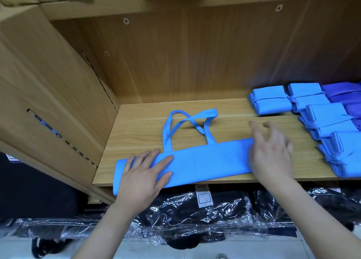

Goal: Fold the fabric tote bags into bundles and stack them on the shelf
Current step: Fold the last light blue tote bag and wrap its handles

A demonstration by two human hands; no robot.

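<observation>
On the wooden shelf (136, 129), a blue tote bag (205, 161) lies folded into a long flat strip, running left to right, handles (187, 121) crossed behind it. Left hand (144, 174) presses its left end flat, fingers spread; right hand (271, 151), blurred, hovers open at its right end, gripping nothing. Finished soft bundles (271, 100) sit stacked at the right.

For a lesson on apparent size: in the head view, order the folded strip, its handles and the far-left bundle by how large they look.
1. folded strip
2. handles
3. far-left bundle, though it lies farther from the camera, so its true size is unsure.
</observation>
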